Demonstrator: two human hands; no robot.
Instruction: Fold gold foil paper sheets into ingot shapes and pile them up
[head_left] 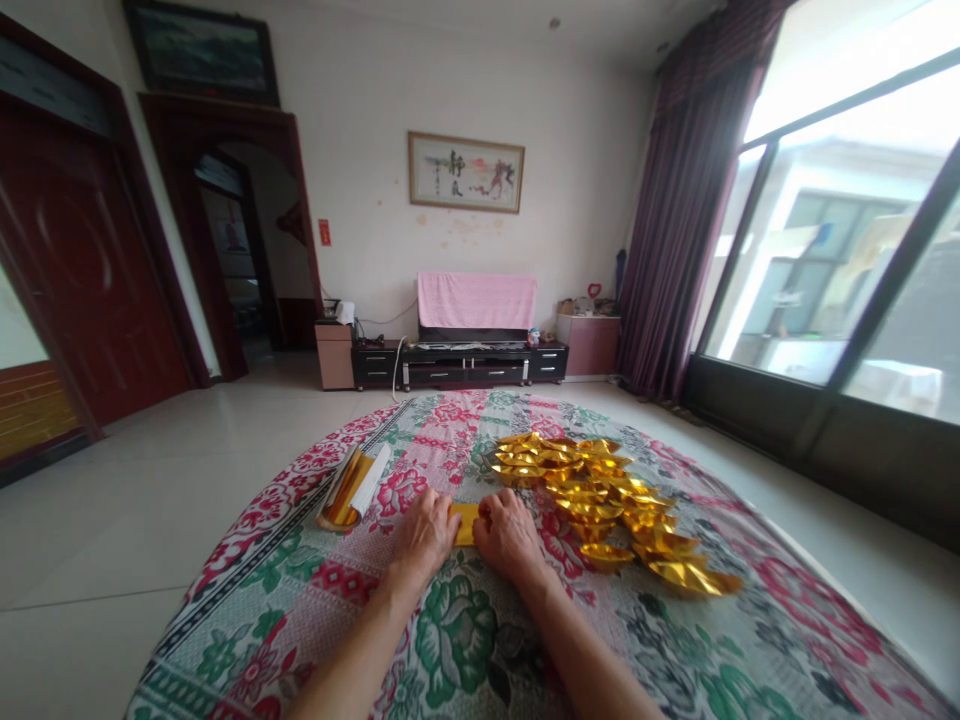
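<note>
A small piece of gold foil paper (466, 524) lies flat on the flowered tablecloth (457, 620) between my two hands. My left hand (427, 530) grips its left edge, the fingers curled down and partly hidden. On the opposite edge, my right hand (510, 530) is closed with its knuckles bent and the fingertips at the paper. Right of my right hand sits a group of folded gold paper ingots (600, 490), several of them in overlapping rows. Left of my left hand rests a curled stack of gold paper sheets (352, 488), with white undersides showing.
The round table's edge curves away in front and on both sides. Beyond it, a black TV cabinet (484, 372) stands by the wall, with a pink cloth (477, 299) draped above it. Purple curtains (667, 220) hang beside a large window (832, 240) at right.
</note>
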